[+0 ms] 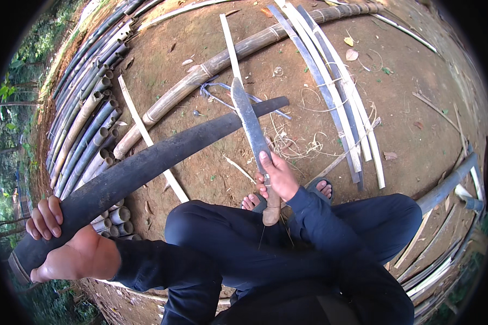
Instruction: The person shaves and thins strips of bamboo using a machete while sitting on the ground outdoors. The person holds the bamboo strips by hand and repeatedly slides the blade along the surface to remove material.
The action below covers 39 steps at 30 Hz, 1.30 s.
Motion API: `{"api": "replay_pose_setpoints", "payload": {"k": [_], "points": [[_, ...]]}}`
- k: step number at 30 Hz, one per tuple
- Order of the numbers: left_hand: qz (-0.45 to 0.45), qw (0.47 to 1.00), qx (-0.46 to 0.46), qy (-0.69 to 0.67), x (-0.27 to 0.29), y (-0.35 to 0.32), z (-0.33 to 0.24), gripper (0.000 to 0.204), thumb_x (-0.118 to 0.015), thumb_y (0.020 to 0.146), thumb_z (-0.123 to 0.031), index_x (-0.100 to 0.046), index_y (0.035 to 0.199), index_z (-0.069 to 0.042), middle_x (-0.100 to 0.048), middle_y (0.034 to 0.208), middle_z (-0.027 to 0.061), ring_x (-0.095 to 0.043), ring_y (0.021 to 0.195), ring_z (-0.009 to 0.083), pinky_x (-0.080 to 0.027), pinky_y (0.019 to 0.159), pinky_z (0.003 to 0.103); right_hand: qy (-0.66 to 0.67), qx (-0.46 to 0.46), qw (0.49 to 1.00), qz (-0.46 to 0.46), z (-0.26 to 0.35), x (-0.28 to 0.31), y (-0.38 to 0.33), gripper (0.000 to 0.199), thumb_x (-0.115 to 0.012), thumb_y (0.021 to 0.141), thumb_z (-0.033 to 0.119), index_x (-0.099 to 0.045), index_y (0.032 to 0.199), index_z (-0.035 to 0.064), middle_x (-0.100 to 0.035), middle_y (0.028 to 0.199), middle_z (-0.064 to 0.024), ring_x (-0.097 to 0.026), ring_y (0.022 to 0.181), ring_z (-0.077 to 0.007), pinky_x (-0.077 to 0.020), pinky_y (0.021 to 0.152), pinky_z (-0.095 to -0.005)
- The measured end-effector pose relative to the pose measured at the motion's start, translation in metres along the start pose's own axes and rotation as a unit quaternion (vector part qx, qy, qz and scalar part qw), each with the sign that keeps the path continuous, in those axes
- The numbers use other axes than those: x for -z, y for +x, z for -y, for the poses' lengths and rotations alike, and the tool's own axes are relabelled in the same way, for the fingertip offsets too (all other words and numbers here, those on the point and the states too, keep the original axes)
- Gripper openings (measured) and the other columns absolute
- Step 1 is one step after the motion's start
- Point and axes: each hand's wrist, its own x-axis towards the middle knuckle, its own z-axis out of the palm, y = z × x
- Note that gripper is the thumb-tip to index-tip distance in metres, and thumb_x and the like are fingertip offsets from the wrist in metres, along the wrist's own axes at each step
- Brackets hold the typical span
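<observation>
We see the left hand (65, 246) clenched around the near end of one dark, curved bamboo pole (146, 162), which runs from the lower left edge up toward the centre. The right hand (276, 176) grasps the wooden handle of one long knife (249, 122), thumb along the blade; the blade lies across the pole near its far end, touching it. Bare earth ground (417, 124) lies open to the right of the blade. On the left, a stack of cut bamboo tubes (87, 124) borders the work area; we cannot count them exactly. One thick pale bamboo stem (211, 65) lies behind the pole. A group of split bamboo strips (336, 92), roughly six, lies at the upper right. Two sandalled feet (322, 188) rest below the right hand.
</observation>
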Motion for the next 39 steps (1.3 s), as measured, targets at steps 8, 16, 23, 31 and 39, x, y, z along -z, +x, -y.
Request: {"api": "replay_pose_setpoints", "payload": {"k": [8,16,23,31,39], "points": [[0.008,1.0,-0.002,-0.008,0.006,0.001,-0.006,0.083,-0.016,0.079,-0.09,-0.037,0.071,-0.011,-0.035,0.061,0.0012,-0.034,0.054,0.0137,-0.03,0.055,0.029,-0.028,-0.098,0.993,-0.055,0.013,-0.011,-0.006,0.05,-0.045,0.099,0.058,-0.047,0.096,0.0083,-0.047,0.061,0.0007,-0.048,0.039,-0.0104,-0.0431,0.034,-0.0265],[-0.048,0.999,0.001,-0.001,0.021,0.008,0.003,0.085,-0.008,0.08,-0.09,-0.036,0.073,-0.01,-0.034,0.062,0.0025,-0.033,0.052,0.0137,-0.031,0.054,0.029,-0.041,-0.048,0.982,-0.178,0.007,0.036,0.028,0.048,-0.047,0.099,0.054,-0.05,0.09,0.0067,-0.045,0.059,0.0008,-0.045,0.039,-0.0106,-0.0434,0.033,-0.0285],[-0.183,0.979,-0.034,0.085,0.024,0.004,0.007,0.084,-0.006,0.082,-0.088,-0.037,0.078,-0.009,-0.035,0.064,0.0031,-0.033,0.051,0.0143,-0.031,0.052,0.028,-0.114,-0.007,0.983,-0.142,-0.003,-0.008,0.004,0.048,-0.052,0.099,0.049,-0.056,0.09,0.0015,-0.046,0.057,0.0012,-0.047,0.039,-0.0096,-0.0435,0.033,-0.0274],[-0.243,0.961,-0.028,0.132,0.029,0.005,0.012,0.086,-0.006,0.079,-0.091,-0.036,0.075,-0.01,-0.032,0.063,0.0028,-0.034,0.052,0.0158,-0.034,0.054,0.03,-0.16,0.002,0.984,-0.081,-0.006,-0.033,-0.028,0.047,-0.051,0.1,0.047,-0.054,0.085,0.003,-0.046,0.054,-0.0007,-0.048,0.038,-0.0112,-0.0427,0.033,-0.0284],[-0.009,1.0,0.007,-0.023,0.025,0.003,0.009,0.078,-0.014,0.085,-0.085,-0.037,0.077,-0.011,-0.035,0.066,0.0018,-0.035,0.058,0.0133,-0.032,0.058,0.028,-0.147,-0.003,0.989,-0.018,0.008,-0.048,-0.042,0.048,-0.052,0.1,0.047,-0.056,0.087,0.0012,-0.047,0.051,-0.0007,-0.049,0.038,-0.011,-0.0425,0.036,-0.0293]]}}
